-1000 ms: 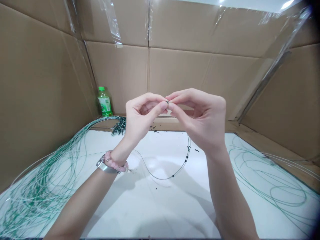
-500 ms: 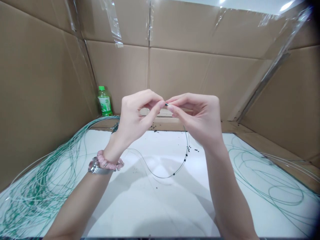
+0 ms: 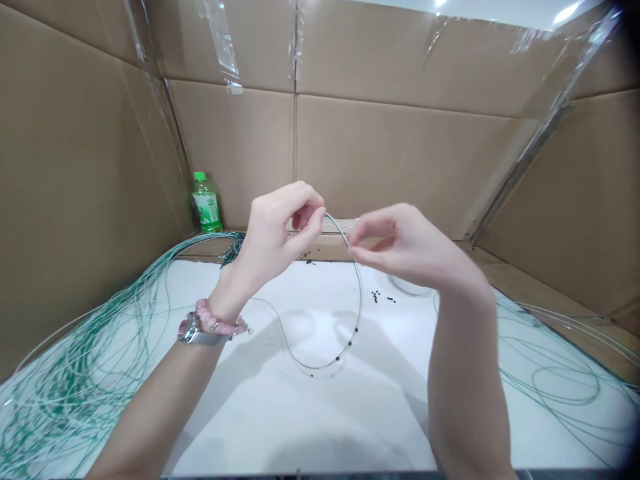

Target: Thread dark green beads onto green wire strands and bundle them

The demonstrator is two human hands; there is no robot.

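Observation:
A thin green-and-white wire (image 3: 359,293) runs between my two hands, then droops in a loop over the white tabletop. Several small black beads (image 3: 349,343) sit along its lower curve. My left hand (image 3: 287,227) pinches the wire's upper end between thumb and forefinger; the very tip is hidden by the fingers. A little lower and to the right, my right hand (image 3: 400,240) closes thumb and fingertips on the same wire. On my left wrist are a pink bead bracelet (image 3: 215,320) and a silver watch (image 3: 193,330).
A large tangle of green and white wires (image 3: 75,373) covers the table's left side. Looser wire coils (image 3: 560,387) lie at the right. Small black pieces (image 3: 375,296) are scattered beyond the loop. A green-capped bottle (image 3: 207,205) stands by the cardboard wall (image 3: 370,147).
My right hand has moved down and right from my left fingertips, baring a stretch of wire between them. The beaded loop hangs lower and further left. My left hand has barely moved.

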